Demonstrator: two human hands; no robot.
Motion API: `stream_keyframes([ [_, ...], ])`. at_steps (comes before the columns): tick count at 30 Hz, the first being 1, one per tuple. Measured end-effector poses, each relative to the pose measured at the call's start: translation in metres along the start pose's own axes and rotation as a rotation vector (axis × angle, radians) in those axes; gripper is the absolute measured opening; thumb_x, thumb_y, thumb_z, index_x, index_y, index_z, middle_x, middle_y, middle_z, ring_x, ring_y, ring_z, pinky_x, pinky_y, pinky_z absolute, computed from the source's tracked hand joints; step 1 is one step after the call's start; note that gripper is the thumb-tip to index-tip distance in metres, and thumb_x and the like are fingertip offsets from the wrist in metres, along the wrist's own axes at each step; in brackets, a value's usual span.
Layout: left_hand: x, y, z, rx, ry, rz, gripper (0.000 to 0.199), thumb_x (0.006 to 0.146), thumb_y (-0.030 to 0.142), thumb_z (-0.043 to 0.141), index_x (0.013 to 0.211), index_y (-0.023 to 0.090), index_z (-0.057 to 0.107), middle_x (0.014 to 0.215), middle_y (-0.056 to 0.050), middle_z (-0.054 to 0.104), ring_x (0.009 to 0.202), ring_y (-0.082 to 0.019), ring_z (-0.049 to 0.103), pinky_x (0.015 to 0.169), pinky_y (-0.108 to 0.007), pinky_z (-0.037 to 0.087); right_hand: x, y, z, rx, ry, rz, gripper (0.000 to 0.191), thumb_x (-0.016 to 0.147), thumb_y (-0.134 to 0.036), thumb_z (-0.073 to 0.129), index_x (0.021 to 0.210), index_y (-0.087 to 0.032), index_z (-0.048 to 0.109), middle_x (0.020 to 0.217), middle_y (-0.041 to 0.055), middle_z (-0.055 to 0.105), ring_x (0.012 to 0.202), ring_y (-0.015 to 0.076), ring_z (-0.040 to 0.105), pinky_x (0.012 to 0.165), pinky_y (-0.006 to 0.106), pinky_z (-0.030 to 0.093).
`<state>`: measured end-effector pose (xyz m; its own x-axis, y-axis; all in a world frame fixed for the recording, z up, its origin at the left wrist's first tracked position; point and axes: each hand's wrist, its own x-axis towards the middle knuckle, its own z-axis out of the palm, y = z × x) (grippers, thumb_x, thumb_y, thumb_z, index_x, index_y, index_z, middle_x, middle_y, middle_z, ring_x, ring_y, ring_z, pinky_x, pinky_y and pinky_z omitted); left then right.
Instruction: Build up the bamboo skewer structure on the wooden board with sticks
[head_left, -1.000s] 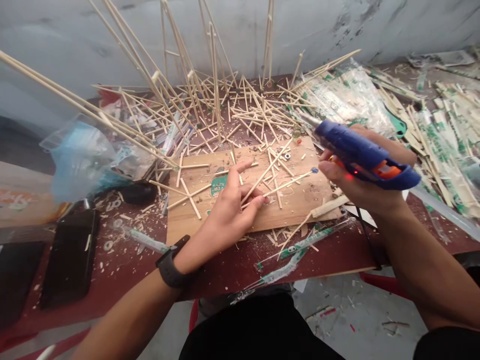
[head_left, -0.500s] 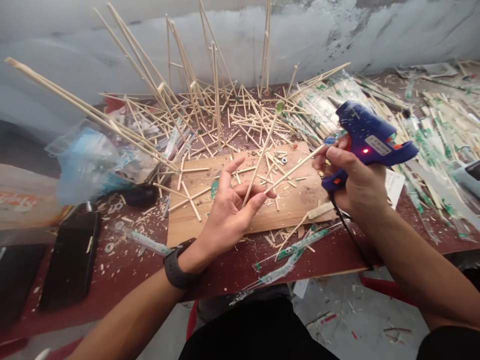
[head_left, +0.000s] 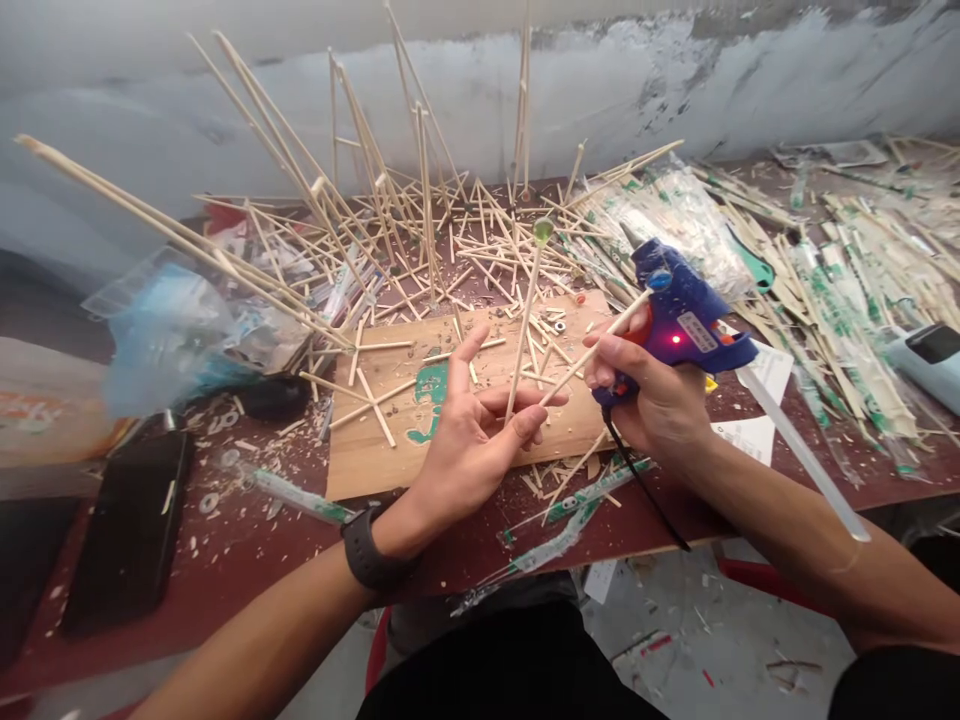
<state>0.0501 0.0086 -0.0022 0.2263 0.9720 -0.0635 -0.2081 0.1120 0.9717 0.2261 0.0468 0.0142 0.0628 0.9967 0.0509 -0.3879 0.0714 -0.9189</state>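
Note:
My left hand (head_left: 480,435), with a black band on its wrist, holds a thin wooden stick (head_left: 525,330) between thumb and fingers. The stick leans upward and carries a green disc (head_left: 543,232) at its tip. A second wooden stick (head_left: 577,368) runs from my left fingertips to my right fingers, ending in a blue disc (head_left: 658,281) in front of the glue gun. My right hand (head_left: 652,395) is closed round the handle of a blue hot glue gun (head_left: 690,315). Its red light is on, its nozzle points up and left, and a clear glue stick (head_left: 814,470) sticks out behind.
A wooden board (head_left: 375,465) with cut sticks lies beneath my hands. Tall stick structures (head_left: 424,200) stand at the back. Wrapped chopsticks (head_left: 832,310) are piled right. A black phone (head_left: 127,530) and a blue plastic bag (head_left: 161,335) are on the left.
My right hand has brought the glue gun left and lower, its nozzle now turned upward. Its fingers have slid along the blue-tipped stick toward my left hand. The glue stick has come into sight.

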Motion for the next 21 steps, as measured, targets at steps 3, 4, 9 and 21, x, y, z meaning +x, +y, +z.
stream_keyframes([
  [3, -0.001, 0.002, 0.0, 0.033, -0.037, -0.05, 0.106, 0.089, 0.025, 0.081, 0.164, 0.026, 0.007, 0.096, -0.004, 0.081, 0.081, -0.021, 0.08, 0.073, -0.032, 0.063, 0.001, -0.002, -0.001, 0.011, -0.003, 0.023, 0.047, 0.064, -0.028, 0.095, 0.084, -0.026, 0.052, 0.072, -0.0087, 0.061, 0.049, 0.0055, 0.053, 0.052, 0.024, 0.048],
  [4, -0.001, 0.003, 0.0, 0.033, -0.042, -0.06, 0.109, 0.087, 0.025, 0.082, 0.164, 0.026, 0.005, 0.096, -0.003, 0.081, 0.085, -0.022, 0.081, 0.075, -0.033, 0.063, 0.001, -0.003, -0.002, 0.017, -0.014, 0.031, 0.047, 0.064, -0.027, 0.095, 0.083, -0.026, 0.052, 0.072, -0.0088, 0.061, 0.049, 0.0055, 0.054, 0.052, 0.024, 0.048],
  [9, 0.004, 0.005, -0.005, 0.006, 0.052, -0.001, 0.098, 0.085, 0.027, 0.084, 0.156, 0.022, 0.017, 0.103, -0.004, 0.083, 0.1, -0.021, 0.081, 0.088, -0.032, 0.062, 0.006, -0.005, -0.006, 0.019, -0.103, 0.078, 0.046, 0.066, -0.028, 0.095, 0.083, -0.025, 0.052, 0.074, -0.0087, 0.059, 0.051, 0.0048, 0.056, 0.055, 0.024, 0.052],
  [21, 0.008, 0.004, -0.005, -0.234, 0.122, -0.032, 0.078, 0.071, 0.017, 0.091, 0.129, 0.021, 0.04, 0.077, 0.007, 0.078, 0.084, -0.016, 0.08, 0.086, -0.029, 0.061, 0.006, -0.004, -0.004, 0.009, -0.283, 0.125, 0.046, 0.066, -0.028, 0.095, 0.083, -0.023, 0.052, 0.069, -0.0078, 0.062, 0.048, 0.0055, 0.056, 0.052, 0.022, 0.052],
])
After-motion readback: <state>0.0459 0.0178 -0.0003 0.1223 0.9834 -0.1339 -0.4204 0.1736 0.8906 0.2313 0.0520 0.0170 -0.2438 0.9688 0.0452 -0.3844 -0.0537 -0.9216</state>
